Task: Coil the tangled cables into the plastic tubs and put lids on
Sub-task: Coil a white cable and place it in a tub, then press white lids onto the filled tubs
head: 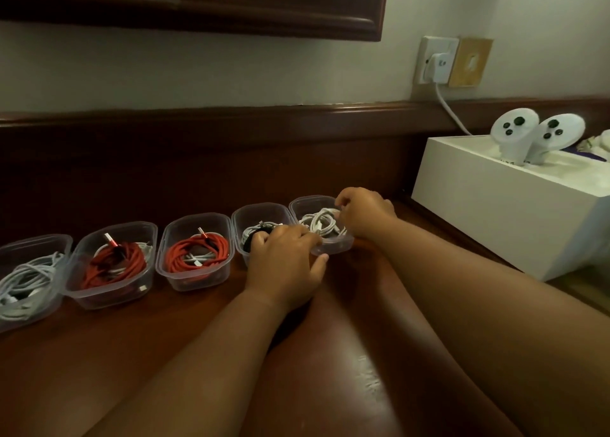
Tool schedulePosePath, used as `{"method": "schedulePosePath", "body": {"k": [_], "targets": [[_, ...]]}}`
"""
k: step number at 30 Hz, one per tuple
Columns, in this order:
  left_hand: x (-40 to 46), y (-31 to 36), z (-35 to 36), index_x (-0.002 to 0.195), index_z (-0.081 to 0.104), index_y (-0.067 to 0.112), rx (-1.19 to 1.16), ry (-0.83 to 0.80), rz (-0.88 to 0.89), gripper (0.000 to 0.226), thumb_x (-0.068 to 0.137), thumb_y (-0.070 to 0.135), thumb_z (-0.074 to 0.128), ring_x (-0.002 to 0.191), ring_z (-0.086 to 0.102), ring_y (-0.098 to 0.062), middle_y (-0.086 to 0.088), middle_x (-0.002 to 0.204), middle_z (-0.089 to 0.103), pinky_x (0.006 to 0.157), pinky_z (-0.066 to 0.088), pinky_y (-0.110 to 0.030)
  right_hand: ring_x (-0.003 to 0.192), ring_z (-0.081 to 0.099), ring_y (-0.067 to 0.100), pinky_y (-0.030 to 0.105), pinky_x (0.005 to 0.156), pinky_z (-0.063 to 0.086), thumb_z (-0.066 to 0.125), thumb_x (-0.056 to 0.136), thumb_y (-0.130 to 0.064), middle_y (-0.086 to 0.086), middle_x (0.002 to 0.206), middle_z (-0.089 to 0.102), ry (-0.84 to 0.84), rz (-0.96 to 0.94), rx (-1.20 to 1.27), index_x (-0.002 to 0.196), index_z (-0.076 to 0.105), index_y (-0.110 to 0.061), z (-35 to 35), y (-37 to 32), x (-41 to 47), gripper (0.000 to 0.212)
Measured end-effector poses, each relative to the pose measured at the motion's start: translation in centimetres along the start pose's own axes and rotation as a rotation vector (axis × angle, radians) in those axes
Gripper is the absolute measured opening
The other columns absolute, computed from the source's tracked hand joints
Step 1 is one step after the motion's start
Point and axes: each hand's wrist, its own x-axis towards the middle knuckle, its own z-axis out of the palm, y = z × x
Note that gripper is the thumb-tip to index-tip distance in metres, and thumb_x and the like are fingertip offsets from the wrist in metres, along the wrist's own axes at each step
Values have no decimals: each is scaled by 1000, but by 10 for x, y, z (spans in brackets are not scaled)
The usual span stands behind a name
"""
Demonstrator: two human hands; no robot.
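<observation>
Several clear plastic tubs stand in a row on the dark wooden desk, none with a lid. The rightmost tub holds a coiled white cable. My left hand grips that tub's near rim, covering part of the neighbouring tub, which holds a black and white cable. My right hand rests on the rightmost tub's far right side, fingers curled over the white cable. Further left sit a tub with a red cable, another with a red cable, and one with white cables.
A white box with two white controllers stands at the right of the desk. A white charger is plugged into the wall socket, its cord running down behind the box. A dark wood rail runs along the wall behind the tubs.
</observation>
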Motion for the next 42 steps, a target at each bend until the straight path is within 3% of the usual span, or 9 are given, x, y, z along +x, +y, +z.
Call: {"method": "schedulePosePath", "body": {"k": [6,9,13,16,24,31,34,37,42], "targets": [[-1,0,1,127,56,34,-19,-3,3,39,93,52,50,125,44,-14,12,129,55,102,28,-43,98,61,22,42,97,43,57,97,-33,-2,98,69,-38,-47,-194,97,71,-26,5,0,0,16],[-1,0,2,127,56,34,-53,-1,16,39,93,52,51,126,43,-13,13,130,55,103,28,-43,101,57,26,43,91,52,59,96,-28,4,113,60,66,-52,-60,98,72,-21,11,8,0,15],[-2,1,4,126,57,35,-91,5,42,38,91,51,53,127,42,-11,16,130,56,103,27,-42,117,50,29,39,91,50,59,95,-24,12,135,46,36,107,49,135,52,-18,15,19,-6,41],[-7,4,2,126,58,35,-152,1,86,37,91,48,56,128,42,-10,16,130,57,103,25,-40,97,59,27,32,71,46,54,95,-21,12,118,61,-39,249,201,121,59,-12,11,27,-16,28],[-41,33,-35,130,57,33,-265,32,140,43,89,43,63,127,45,-14,9,134,55,102,28,-38,79,60,21,27,53,37,57,91,-28,6,92,67,22,283,338,89,62,-16,-5,58,-100,13],[-104,27,-112,156,15,37,-114,-446,275,111,68,65,77,150,13,-13,10,165,12,118,14,-48,87,69,25,40,78,56,62,92,-19,3,90,73,-122,99,483,94,73,-19,-23,34,-215,11],[-144,14,-148,156,2,41,-29,-575,216,124,62,71,76,151,4,-11,15,165,1,120,6,-51,82,70,24,41,76,59,59,94,-9,6,92,73,-237,39,566,96,70,-19,-22,6,-255,15],[-192,-2,-175,156,3,40,-45,-657,118,124,62,69,79,151,9,-12,12,165,9,122,9,-44,88,68,22,40,79,58,55,94,-7,3,97,70,-320,-49,530,105,69,-18,-13,-29,-289,21],[-264,-33,-204,156,11,35,-100,-561,-85,128,54,77,75,144,27,-15,9,156,33,119,25,-39,106,64,20,40,91,55,60,97,-30,3,115,66,-415,-93,753,121,61,-18,12,-80,-327,27]]}}
